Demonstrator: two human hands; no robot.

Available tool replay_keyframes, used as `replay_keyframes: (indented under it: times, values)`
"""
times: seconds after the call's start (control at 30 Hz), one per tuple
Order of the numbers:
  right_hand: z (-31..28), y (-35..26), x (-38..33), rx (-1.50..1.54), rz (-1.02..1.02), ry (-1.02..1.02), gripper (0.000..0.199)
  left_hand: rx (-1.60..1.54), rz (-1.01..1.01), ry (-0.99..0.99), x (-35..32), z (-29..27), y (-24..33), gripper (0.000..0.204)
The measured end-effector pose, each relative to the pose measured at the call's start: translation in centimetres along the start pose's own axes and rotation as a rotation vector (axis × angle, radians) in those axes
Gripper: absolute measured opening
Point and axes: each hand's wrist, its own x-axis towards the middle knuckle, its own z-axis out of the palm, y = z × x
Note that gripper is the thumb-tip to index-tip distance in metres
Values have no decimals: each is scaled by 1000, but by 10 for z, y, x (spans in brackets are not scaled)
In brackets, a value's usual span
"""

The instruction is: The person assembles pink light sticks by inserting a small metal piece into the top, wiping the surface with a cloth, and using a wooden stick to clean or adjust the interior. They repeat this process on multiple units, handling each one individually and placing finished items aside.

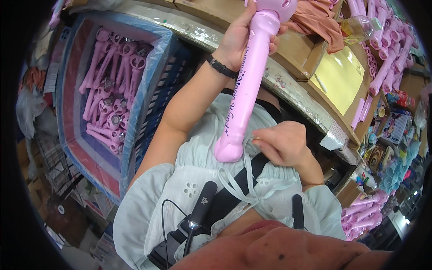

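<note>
From where I sit, the biggest thing in view is the blue-lined bin (148, 81) on my left, holding a heap of finished-looking pink wands (110, 85). Ahead runs the work surface (292, 96), its edge wrapped in worn tape, carrying cardboard boxes (297, 47), a yellow sheet (339, 76), an orange cloth (315, 20) and a row of more pink wands (387, 49) at the far right; another cluster lies lower right (360, 216). The piece in hand is one long pink wand (249, 85), held tilted in front of my chest, its head up near the top edge and its rounded foot down by my shirt. My left hand (240, 38) is clenched around the upper shaft just under the head. My right hand (283, 141) sits just beside the foot, fingers curled and pinched together; I cannot tell whether they grip some small part or only touch the foot. I judge this wand to be mid-handling: it has not joined either pile, and the full bin suggests many are done.
</note>
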Motion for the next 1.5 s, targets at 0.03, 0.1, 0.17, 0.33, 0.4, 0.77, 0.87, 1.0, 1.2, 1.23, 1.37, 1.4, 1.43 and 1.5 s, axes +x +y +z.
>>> replay_keyframes:
  times: [0.03,0.1,0.17,0.33,0.4,0.77,0.87,1.0,1.2,1.23,1.37,1.4,1.43,1.5]
  values:
    - [0,0,1,-19,-22,-17,20,7,13,12,0,-1,-1,63]
    - [0,1,2,-45,-38,-25,20,46,32,16,0,-2,-2,63]
    - [1,2,2,-62,20,76,20,9,21,35,-1,-3,-3,65]
    - [0,3,4,-69,-17,29,20,-83,-2,82,-2,-2,-6,69]
    - [-3,2,6,-181,161,167,19,-75,-9,78,-2,-2,-6,71]
    - [1,2,-1,-92,-21,-32,18,11,32,69,-2,1,-7,73]
    - [2,3,2,-51,-7,66,19,8,35,86,-2,1,-7,72]
    - [-2,10,16,-228,40,158,16,29,26,134,-2,1,-8,69]
    - [-7,11,27,-140,145,154,14,161,48,205,-1,4,-10,64]
    - [-7,12,30,-186,128,115,14,182,48,215,-1,5,-10,64]
    - [-8,11,33,-294,195,269,14,207,40,249,-1,7,-10,61]
    - [-8,11,33,-287,125,212,14,232,54,256,-1,8,-11,61]
    - [-9,11,33,-278,97,186,14,257,67,263,-1,8,-11,60]
    - [-11,12,33,-272,141,174,14,296,65,293,0,9,-11,59]
